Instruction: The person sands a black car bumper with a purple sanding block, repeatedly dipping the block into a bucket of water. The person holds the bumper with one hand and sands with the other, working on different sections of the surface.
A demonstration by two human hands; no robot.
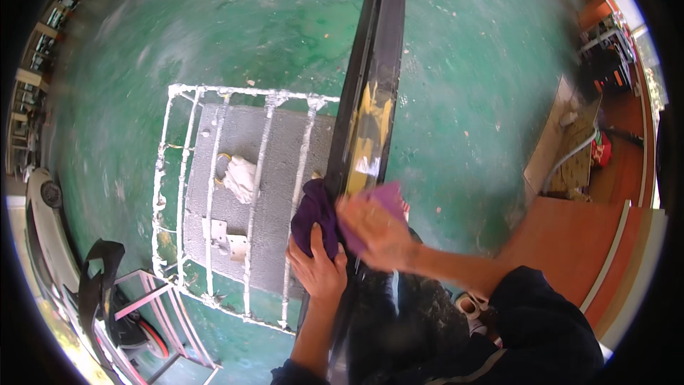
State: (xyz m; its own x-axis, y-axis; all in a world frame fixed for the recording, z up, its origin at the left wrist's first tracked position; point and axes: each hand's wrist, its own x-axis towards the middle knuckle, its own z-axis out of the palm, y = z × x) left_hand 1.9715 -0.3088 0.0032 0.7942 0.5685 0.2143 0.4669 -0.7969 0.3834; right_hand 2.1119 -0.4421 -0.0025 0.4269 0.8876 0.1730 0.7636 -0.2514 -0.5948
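Observation:
A long black panel [385,36], like a vehicle trim part, runs from the far edge down toward my body. Yellow filler [375,115] is smeared along its middle, with a pale shiny spot at the near end. My left hand [318,265] presses a dark purple cloth [311,214] against the panel's left side, fingers bent over it. Just to the right, my right hand [377,234] is on the panel at the near end of the filler, blurred by motion. It grips a thin purple sheet [389,198], perhaps sandpaper; part of the sheet is hidden under the fingers.
Left of the panel stands a white-coated metal rack [267,128] over a grey board [285,171], with a crumpled white cloth [241,178] on it. A pink-framed stand [153,303] and a car [53,235] are at lower left. A brown board [563,242] lies right.

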